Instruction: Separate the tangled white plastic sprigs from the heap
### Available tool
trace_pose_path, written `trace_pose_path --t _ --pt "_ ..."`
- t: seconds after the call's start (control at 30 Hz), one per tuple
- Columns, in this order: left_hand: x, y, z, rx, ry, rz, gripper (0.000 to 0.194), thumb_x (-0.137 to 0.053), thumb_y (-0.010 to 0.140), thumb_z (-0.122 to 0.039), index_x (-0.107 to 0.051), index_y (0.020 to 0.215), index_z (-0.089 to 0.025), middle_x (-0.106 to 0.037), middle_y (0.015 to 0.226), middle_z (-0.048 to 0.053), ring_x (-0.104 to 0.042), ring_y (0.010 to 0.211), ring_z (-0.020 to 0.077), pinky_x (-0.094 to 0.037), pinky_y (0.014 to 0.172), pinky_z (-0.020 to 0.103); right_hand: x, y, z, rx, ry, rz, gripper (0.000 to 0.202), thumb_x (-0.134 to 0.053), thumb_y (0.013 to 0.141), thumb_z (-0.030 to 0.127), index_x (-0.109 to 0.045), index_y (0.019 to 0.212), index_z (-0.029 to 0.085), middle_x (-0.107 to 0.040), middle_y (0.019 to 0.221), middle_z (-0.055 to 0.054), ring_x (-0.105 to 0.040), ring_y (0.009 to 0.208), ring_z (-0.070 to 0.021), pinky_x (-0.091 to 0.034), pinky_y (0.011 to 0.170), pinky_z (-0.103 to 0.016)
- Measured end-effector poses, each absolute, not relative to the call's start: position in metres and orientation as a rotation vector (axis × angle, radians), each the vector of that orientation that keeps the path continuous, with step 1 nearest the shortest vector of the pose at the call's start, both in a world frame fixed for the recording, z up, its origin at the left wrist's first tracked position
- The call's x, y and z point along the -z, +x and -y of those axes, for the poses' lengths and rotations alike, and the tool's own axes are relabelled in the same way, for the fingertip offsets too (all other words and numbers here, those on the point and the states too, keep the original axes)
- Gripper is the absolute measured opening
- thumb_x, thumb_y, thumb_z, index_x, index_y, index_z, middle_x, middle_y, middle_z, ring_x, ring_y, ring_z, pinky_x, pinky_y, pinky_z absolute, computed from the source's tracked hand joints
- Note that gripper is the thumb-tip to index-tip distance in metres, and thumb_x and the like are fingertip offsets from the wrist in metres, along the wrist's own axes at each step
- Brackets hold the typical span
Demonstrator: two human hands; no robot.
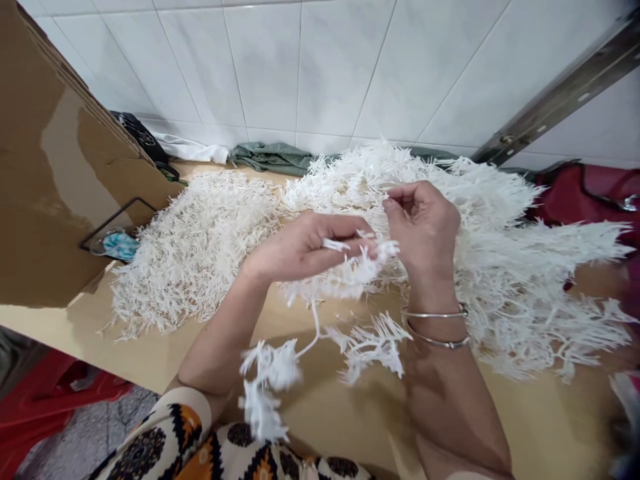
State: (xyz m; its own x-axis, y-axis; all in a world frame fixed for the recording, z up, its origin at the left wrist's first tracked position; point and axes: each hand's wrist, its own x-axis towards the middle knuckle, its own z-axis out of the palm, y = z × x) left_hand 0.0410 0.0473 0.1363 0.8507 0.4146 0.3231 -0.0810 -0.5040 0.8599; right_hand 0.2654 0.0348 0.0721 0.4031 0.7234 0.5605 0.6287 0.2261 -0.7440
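Observation:
My left hand [317, 245] is closed on a strand of white, spiky plastic-looking pieces, with one short white tip sticking out between the fingers. The strand's lower end [273, 367] dangles on a thin white cord in front of my body, slightly blurred. Close by on the right, my right hand [425, 223] has its thumb and index finger pinched together. Whatever sits in that pinch is too small to make out. Below the hands, a small loose white cluster [375, 347] lies on the table. Behind them spreads a big heap of white spiky strands [530, 293].
A pile of short white pieces [200, 240] covers the table [320, 413] at left, beside a tall cardboard box [60, 167]. Dark green cloth [270, 157] lies along the tiled wall [340, 67]. A maroon bag [590, 193] is at right; a red stool [55, 393] stands lower left.

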Motion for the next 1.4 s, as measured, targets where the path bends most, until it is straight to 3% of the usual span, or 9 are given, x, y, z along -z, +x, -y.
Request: trace_pose_path --t 0.2,0.37,0.47,0.63,0.77,0.9,1.07,1.23,1.4 --pt "-0.128 0.038 -0.059 -0.867 2.036 -0.479 0.032 -0.06 0.105 -0.047 -0.076 0.101 -0.019 -0.076 0.096 0.004 -0.066 0.084 0.0109 -0.052 0.077 0.025 -0.099 0.244 -0.01 -0.267 -1.305 1.419 0.02 -0.064 0.096 0.02 -0.078 0.108 0.027 -0.078 0.096 -0.001 -0.074 0.088 -0.0178 -0.06 0.089 -0.037" --pt "-0.127 0.036 -0.063 -0.943 2.059 -0.476 0.03 -0.06 0.105 -0.045 -0.076 0.102 -0.02 -0.078 0.101 0.004 -0.068 0.089 0.0106 -0.053 0.082 0.024 -0.12 0.241 0.01 -0.347 -1.198 1.448 0.023 -0.06 0.106 0.033 -0.079 0.117 0.031 -0.081 0.114 -0.002 -0.076 0.105 -0.0211 -0.061 0.1 -0.043" --pt "-0.126 0.038 -0.065 -0.991 2.059 -0.485 0.032 -0.061 0.104 -0.048 -0.075 0.099 -0.019 -0.077 0.097 0.003 -0.066 0.086 0.0104 -0.052 0.08 0.024 -0.123 0.241 0.016 -0.541 -1.104 1.49 0.024 -0.062 0.105 0.035 -0.078 0.123 0.031 -0.08 0.119 -0.002 -0.076 0.111 -0.021 -0.061 0.103 -0.043" --pt "-0.125 0.039 -0.065 -1.006 2.073 -0.525 0.036 -0.062 0.102 -0.053 -0.073 0.096 -0.019 -0.072 0.087 0.002 -0.062 0.079 0.0104 -0.05 0.074 0.024 -0.119 0.235 0.017 -0.348 -1.217 1.508 0.013 -0.078 0.091 0.023 -0.079 0.101 0.03 -0.081 0.1 0.001 -0.076 0.095 -0.0201 -0.061 0.094 -0.039" --pt "-0.122 0.042 -0.065 -0.941 2.129 -0.516 0.032 -0.059 0.105 -0.047 -0.073 0.097 -0.019 -0.074 0.091 0.003 -0.063 0.081 0.0101 -0.05 0.075 0.024 -0.12 0.227 0.015 -0.082 -1.349 1.518 0.012 -0.073 0.091 0.016 -0.074 0.091 0.027 -0.078 0.089 0.0 -0.072 0.085 -0.0196 -0.058 0.083 -0.037" --pt "-0.122 0.046 -0.06 -0.91 2.18 -0.565 0.025 -0.058 0.105 -0.038 -0.072 0.097 -0.019 -0.071 0.082 0.001 -0.056 0.07 0.0089 -0.046 0.066 0.024 -0.104 0.228 -0.001 0.03 -1.408 1.484 0.013 -0.064 0.089 0.012 -0.067 0.086 0.025 -0.073 0.084 -0.002 -0.068 0.081 -0.0203 -0.055 0.081 -0.038" --pt "-0.131 0.048 -0.042 -0.707 2.087 -0.305 0.026 -0.056 0.106 -0.04 -0.073 0.11 -0.021 -0.078 0.095 0.005 -0.068 0.081 0.0126 -0.053 0.072 0.026 -0.08 0.256 -0.023 0.004 -1.549 1.315 0.011 -0.061 0.083 0.017 -0.06 0.077 0.026 -0.066 0.073 -0.001 -0.061 0.07 -0.0203 -0.051 0.073 -0.04" --pt "-0.127 0.053 -0.044 -0.891 2.13 -0.485 0.029 -0.061 0.104 -0.045 -0.076 0.108 -0.02 -0.077 0.097 0.004 -0.065 0.081 0.0114 -0.053 0.076 0.026 -0.096 0.258 -0.011 -0.067 -1.456 1.448 0.014 -0.06 0.092 0.022 -0.073 0.097 0.026 -0.08 0.094 -0.005 -0.075 0.09 -0.024 -0.058 0.089 -0.044" --pt "-0.122 0.055 -0.05 -0.968 2.135 -0.561 0.034 -0.058 0.105 -0.049 -0.076 0.111 -0.02 -0.08 0.102 0.005 -0.065 0.078 0.0095 -0.053 0.073 0.024 -0.11 0.249 0.001 -0.03 -1.443 1.473 0.017 -0.062 0.095 0.02 -0.077 0.103 0.025 -0.081 0.11 -0.006 -0.077 0.104 -0.0246 -0.059 0.101 -0.045"
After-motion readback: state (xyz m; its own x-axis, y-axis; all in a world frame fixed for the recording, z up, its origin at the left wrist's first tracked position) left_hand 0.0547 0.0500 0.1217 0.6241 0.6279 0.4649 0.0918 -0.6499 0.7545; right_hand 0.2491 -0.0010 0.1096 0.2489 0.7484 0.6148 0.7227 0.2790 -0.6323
